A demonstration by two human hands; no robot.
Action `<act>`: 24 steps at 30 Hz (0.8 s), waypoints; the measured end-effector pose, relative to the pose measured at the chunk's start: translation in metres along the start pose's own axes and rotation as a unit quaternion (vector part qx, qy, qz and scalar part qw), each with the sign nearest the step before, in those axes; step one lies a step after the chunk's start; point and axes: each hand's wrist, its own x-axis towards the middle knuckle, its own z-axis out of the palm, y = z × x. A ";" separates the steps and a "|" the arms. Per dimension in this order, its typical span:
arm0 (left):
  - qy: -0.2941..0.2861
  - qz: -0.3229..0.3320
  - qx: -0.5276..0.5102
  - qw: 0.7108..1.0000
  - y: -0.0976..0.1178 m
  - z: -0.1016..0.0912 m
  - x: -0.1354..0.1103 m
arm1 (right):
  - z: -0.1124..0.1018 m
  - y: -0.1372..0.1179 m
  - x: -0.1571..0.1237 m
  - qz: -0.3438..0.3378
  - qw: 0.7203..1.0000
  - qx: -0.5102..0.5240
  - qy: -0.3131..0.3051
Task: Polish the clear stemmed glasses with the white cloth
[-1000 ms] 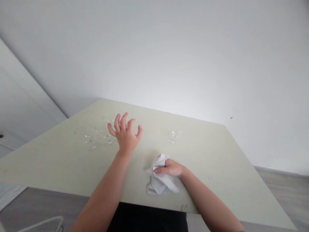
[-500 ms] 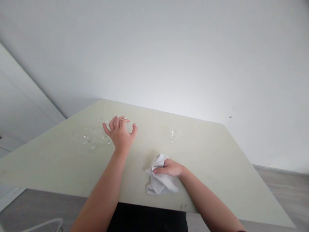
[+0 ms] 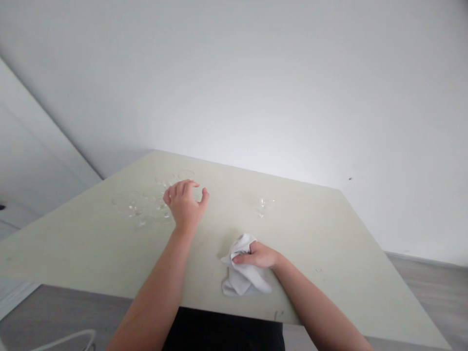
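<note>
My left hand (image 3: 185, 207) curves, thumb spread, by clear glasses (image 3: 134, 209) on the table (image 3: 215, 214); contact, I can't tell. My right hand (image 3: 260, 254) grips the white cloth (image 3: 243, 282) nearer me. A light touch suits crowded glass.

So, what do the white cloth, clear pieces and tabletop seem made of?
White cloth: probably soft fabric, matte, as it bunches in limp folds.
Clear pieces: glass or clear plastic, glossy; they're see-through with bright glints, but I can't tell which.
Tabletop: maybe laminate or painted board; it looks pale and smooth, without visible grain.
</note>
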 end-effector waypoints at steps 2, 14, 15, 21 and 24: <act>0.004 0.006 0.004 1.000 0.000 0.000 0.000 | 0.000 -0.001 0.000 0.004 1.000 -0.006 0.002; 0.009 0.011 0.003 1.000 0.001 0.000 0.001 | 0.001 -0.004 0.000 0.007 1.000 -0.011 0.004; 0.008 0.012 0.001 1.000 0.001 0.001 0.000 | 0.001 -0.004 0.000 0.006 1.000 -0.012 0.004; 0.011 0.014 0.000 1.000 -0.002 0.002 0.000 | 0.001 -0.004 -0.001 0.007 1.000 -0.018 0.005; 0.006 0.010 0.006 1.000 -0.003 0.003 0.000 | 0.003 -0.007 -0.001 0.012 1.000 -0.024 0.005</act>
